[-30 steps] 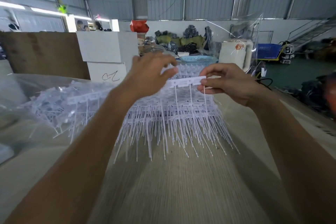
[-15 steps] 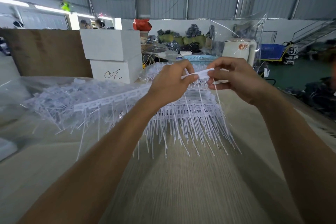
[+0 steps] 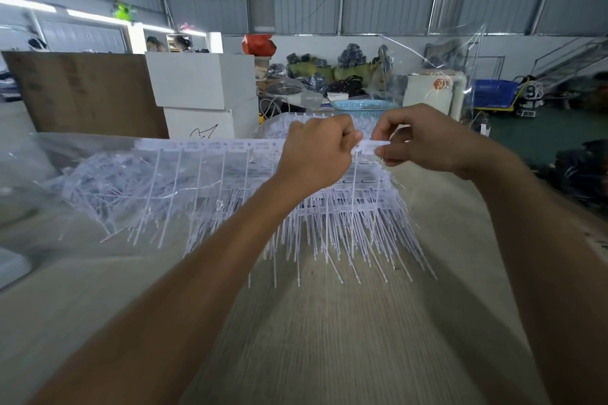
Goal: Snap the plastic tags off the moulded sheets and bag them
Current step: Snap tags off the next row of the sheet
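Note:
I hold a white moulded sheet of tags (image 3: 210,145) up over the table, its top strip running level from the far left to my hands and thin stems hanging down. My left hand (image 3: 317,154) is closed on the strip. Just to its right, my right hand (image 3: 424,141) pinches the strip's short end piece (image 3: 375,144) between thumb and fingers. Under my hands lies a stack of more moulded sheets (image 3: 348,223), stems fanning toward me. A clear plastic bag (image 3: 82,174) of loose snapped tags lies at the left.
The wooden table (image 3: 329,339) stretches toward me. Two white boxes (image 3: 204,92) and a brown board (image 3: 85,92) stand behind the bag. A blue basket (image 3: 362,105) sits beyond the stack, with clutter and a blue crate (image 3: 493,92) further off.
Both hands have lifted the sheet higher and drawn closer together. The long strip now stretches level out to the left over the bag, and only a short end piece sits in my right hand.

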### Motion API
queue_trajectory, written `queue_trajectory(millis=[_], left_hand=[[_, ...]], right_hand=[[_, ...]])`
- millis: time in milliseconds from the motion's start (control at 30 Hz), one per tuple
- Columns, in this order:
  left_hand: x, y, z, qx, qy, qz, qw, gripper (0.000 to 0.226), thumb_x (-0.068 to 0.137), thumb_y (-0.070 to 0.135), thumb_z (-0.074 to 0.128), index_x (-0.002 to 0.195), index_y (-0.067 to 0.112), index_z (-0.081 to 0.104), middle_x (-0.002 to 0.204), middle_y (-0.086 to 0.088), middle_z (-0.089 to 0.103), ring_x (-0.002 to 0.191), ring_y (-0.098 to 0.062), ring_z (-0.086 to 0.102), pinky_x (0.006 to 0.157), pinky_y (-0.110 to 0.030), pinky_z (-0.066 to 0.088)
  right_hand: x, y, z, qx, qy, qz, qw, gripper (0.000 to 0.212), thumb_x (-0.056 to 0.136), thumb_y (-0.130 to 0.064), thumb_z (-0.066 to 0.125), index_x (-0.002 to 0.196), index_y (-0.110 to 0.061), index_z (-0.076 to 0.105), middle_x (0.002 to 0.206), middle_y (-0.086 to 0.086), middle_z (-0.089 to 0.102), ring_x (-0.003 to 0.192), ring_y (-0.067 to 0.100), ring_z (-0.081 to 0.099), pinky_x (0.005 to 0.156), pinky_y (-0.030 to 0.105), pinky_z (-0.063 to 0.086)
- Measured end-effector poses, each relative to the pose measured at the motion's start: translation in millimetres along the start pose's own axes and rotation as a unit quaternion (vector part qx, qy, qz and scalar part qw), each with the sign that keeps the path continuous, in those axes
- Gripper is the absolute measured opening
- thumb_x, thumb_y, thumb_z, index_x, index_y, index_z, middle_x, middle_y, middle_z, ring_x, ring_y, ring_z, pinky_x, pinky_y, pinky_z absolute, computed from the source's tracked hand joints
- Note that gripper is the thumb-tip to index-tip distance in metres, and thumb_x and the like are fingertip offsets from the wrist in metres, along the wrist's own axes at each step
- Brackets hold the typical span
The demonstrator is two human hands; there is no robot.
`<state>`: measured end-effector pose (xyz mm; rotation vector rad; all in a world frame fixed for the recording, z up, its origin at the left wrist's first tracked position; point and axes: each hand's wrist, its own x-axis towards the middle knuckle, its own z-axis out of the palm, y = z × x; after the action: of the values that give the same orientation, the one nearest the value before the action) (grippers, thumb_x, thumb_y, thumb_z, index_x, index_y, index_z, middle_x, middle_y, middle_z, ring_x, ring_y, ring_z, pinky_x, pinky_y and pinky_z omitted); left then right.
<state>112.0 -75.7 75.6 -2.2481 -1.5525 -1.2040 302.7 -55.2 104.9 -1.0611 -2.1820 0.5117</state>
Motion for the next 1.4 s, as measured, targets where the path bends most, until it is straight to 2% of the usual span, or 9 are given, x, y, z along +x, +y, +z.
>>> queue_trajectory(millis=[100,200,367,467,600,867,1033,1267,1400], left_hand=[[3,-3,0,0.023,0.01,-0.021,0.999,0.027,0.103,0.031,0.052,0.079,0.019,0.056,0.062,0.015,0.045,0.075,-0.02,0.05,0.08,-0.036,0.034],[6,-9,-2,-0.044,0.009,-0.061,0.997,0.031,0.102,0.03,0.054,0.077,0.012,0.059,0.064,0.008,0.055,0.072,-0.022,0.057,0.074,-0.034,0.041],[8,-16,-8,-0.203,0.02,-0.12,0.972,0.036,0.101,0.023,0.058,0.078,-0.005,0.061,0.069,0.011,0.064,0.074,-0.021,0.066,0.085,-0.047,0.059],[7,-18,-12,-0.219,0.002,-0.145,0.965,0.041,0.102,0.022,0.057,0.063,0.011,0.056,0.047,0.017,0.054,0.061,-0.013,0.057,0.077,-0.03,0.056],[4,-12,-15,-0.305,-0.029,-0.185,0.934,0.042,0.104,0.025,0.053,0.064,0.013,0.055,0.053,0.006,0.055,0.046,-0.004,0.047,0.053,-0.016,0.039],[3,-20,-20,-0.258,-0.021,-0.093,0.961,0.03,0.102,0.017,0.057,0.091,-0.011,0.062,0.073,-0.016,0.056,0.063,-0.014,0.053,0.057,-0.011,0.043],[5,-30,-16,-0.198,-0.052,-0.041,0.978,0.007,0.099,0.029,0.062,0.105,0.027,0.065,0.087,-0.001,0.068,0.076,-0.02,0.067,0.073,-0.038,0.055],[1,-42,-17,-0.228,-0.091,-0.075,0.966,0.013,0.099,0.031,0.062,0.092,0.022,0.068,0.071,-0.001,0.074,0.068,-0.024,0.061,0.077,-0.053,0.056],[0,-45,-16,-0.247,-0.079,-0.072,0.963,0.013,0.099,0.025,0.063,0.095,0.017,0.072,0.059,-0.002,0.068,0.059,-0.022,0.056,0.063,-0.039,0.05]], right_hand=[[6,-8,9,-0.1,0.03,-0.042,0.994,0.016,0.088,0.001,0.071,0.084,-0.011,0.062,0.078,-0.003,0.064,0.062,0.009,0.064,0.065,0.037,0.055],[10,-11,14,-0.137,0.076,-0.069,0.985,0.017,0.088,-0.003,0.073,0.084,-0.016,0.061,0.083,-0.01,0.059,0.071,0.009,0.058,0.066,0.026,0.046],[14,-12,27,-0.147,0.161,-0.12,0.969,0.011,0.086,-0.002,0.074,0.089,-0.007,0.065,0.095,0.004,0.058,0.085,0.022,0.057,0.08,0.038,0.049],[13,-12,34,-0.158,0.185,-0.157,0.957,0.01,0.086,0.001,0.072,0.088,-0.004,0.063,0.094,0.005,0.056,0.082,0.022,0.056,0.078,0.044,0.051],[14,-10,41,-0.161,0.218,-0.186,0.944,0.011,0.088,0.002,0.07,0.086,-0.003,0.061,0.092,0.004,0.053,0.076,0.018,0.052,0.073,0.044,0.051],[14,-10,38,-0.024,0.169,-0.109,0.979,0.004,0.096,-0.012,0.065,0.094,-0.014,0.061,0.091,-0.002,0.063,0.078,0.012,0.07,0.072,0.029,0.053],[15,-9,30,0.055,0.217,-0.052,0.973,0.01,0.096,-0.009,0.063,0.096,-0.018,0.064,0.079,-0.002,0.062,0.055,0.014,0.065,0.064,0.05,0.06],[13,-8,32,0.057,0.217,-0.046,0.973,0.015,0.096,-0.007,0.063,0.097,-0.022,0.066,0.079,0.009,0.062,0.052,0.021,0.063,0.062,0.053,0.058],[16,-3,35,0.035,0.229,-0.032,0.972,0.014,0.095,-0.007,0.064,0.098,-0.02,0.068,0.078,0.007,0.062,0.052,0.02,0.062,0.059,0.047,0.059]])
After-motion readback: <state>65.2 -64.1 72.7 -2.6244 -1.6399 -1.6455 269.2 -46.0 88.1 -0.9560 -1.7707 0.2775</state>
